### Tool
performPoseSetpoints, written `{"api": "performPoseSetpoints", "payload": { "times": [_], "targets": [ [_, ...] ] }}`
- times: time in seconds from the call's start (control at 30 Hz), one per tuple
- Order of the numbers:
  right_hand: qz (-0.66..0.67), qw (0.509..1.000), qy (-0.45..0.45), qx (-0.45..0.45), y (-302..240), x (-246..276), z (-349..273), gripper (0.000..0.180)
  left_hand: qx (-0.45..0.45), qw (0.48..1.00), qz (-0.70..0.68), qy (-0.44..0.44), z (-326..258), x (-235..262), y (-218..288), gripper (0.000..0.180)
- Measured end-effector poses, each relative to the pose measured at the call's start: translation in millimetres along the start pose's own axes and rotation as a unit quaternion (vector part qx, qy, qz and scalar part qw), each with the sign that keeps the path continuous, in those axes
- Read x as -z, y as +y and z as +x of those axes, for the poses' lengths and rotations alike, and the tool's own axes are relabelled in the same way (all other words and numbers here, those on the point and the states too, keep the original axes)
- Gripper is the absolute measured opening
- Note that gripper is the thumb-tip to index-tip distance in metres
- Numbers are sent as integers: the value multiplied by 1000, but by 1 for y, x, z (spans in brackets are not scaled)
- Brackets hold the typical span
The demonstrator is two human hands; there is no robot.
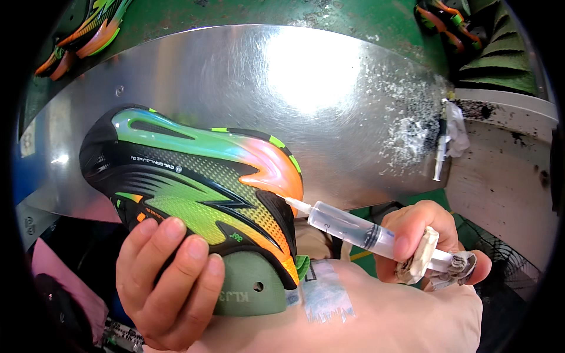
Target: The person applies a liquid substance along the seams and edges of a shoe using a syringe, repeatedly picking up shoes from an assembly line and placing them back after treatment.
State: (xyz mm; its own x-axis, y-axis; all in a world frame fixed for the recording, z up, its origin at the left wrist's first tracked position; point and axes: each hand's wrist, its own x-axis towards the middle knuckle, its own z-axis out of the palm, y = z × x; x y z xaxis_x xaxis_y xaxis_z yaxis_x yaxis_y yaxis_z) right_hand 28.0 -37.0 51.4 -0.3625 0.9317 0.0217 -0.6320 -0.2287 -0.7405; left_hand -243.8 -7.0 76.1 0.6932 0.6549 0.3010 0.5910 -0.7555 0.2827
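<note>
Your left hand (168, 276) grips a shoe (194, 188) from below, fingers wrapped over its near side and over the green last (250, 288) that sticks out of its opening. The shoe lies on its side, sole facing away from you, heel end toward the right, toe toward the far left. It is black with green, orange and iridescent panels.

Your right hand (424, 241) is closed around a clear syringe (353, 230), thumb pressing on the barrel, the plunger end wrapped in crusted tape near your palm. The syringe points left, and its white tip touches the orange heel edge of the shoe, just where the sole meets the upper.

Both hands sit near you, above your lap, which is covered by a pale apron (388, 312) with a taped patch. Beyond the shoe stretches a shiny metal tabletop (318, 76), glaring with reflected light and speckled with white residue toward the right. A second syringe (439, 156) and a rag lie at that right edge. More shoes (88, 29) of the same colours rest at the far left.
</note>
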Motion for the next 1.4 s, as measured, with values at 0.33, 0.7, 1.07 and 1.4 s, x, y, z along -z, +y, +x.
{"api": "performPoseSetpoints", "payload": {
  "times": [0.33,0.7,1.07,1.4],
  "targets": [
    [170,983,58,-21,23,1,-3,104,-10,1000,-3,2,48,6,-28,36],
    [167,985,13,44,63,-5,4,116,97,985,-12,-142,101,22,-49,60],
    [-63,983,156,79,54,2,16,114,79,988,11,-135,105,21,-54,53],
    [-188,964,172,80,56,18,55,81,-85,994,8,62,-21,-20,-46,30]
  ]
}}
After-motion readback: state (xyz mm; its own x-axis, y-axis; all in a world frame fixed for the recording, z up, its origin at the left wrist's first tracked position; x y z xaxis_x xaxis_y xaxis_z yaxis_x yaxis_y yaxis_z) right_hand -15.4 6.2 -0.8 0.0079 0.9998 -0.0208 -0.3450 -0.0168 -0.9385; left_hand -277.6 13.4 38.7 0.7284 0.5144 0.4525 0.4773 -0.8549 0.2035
